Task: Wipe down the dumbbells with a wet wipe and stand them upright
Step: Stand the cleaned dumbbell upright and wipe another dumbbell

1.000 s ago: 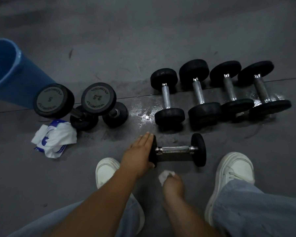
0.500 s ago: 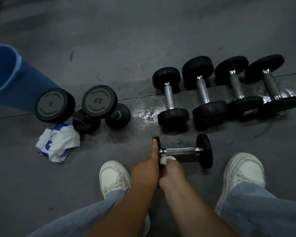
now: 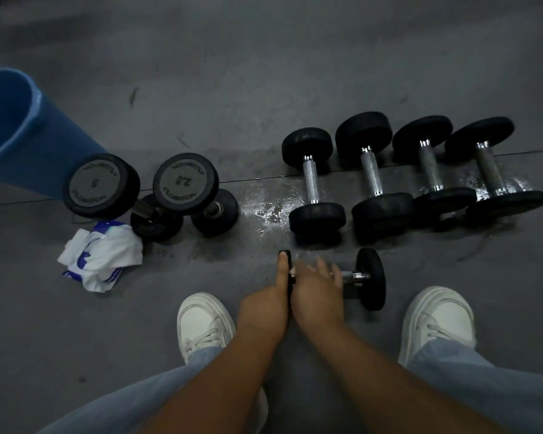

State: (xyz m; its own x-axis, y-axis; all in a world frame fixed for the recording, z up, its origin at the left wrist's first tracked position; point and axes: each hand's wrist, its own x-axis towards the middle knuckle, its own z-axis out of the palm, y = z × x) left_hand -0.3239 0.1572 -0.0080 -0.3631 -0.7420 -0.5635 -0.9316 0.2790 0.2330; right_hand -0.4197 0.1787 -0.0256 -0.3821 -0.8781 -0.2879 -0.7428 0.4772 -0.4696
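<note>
Small dumbbell (image 3: 370, 277) is lying on its side on the floor, near centre, btwn the shoes (image 3: 439, 317). L hand (image 3: 264, 305) is bracing its left plate (image 3: 286, 256) w/ one digit straight along the rim; other fingers hidden, can't tell. R hand (image 3: 315, 292) is lying over the bar (image 3: 353, 275), fingers stretched out & blurred. No wipe is showing, so can't tell if one's under the palm. Risk, IMO: the round plates are sitting just near of a wet patch (image 3: 264, 211), so the thing's prob. rolling off or trapping fingers if the brace slackens.
</note>
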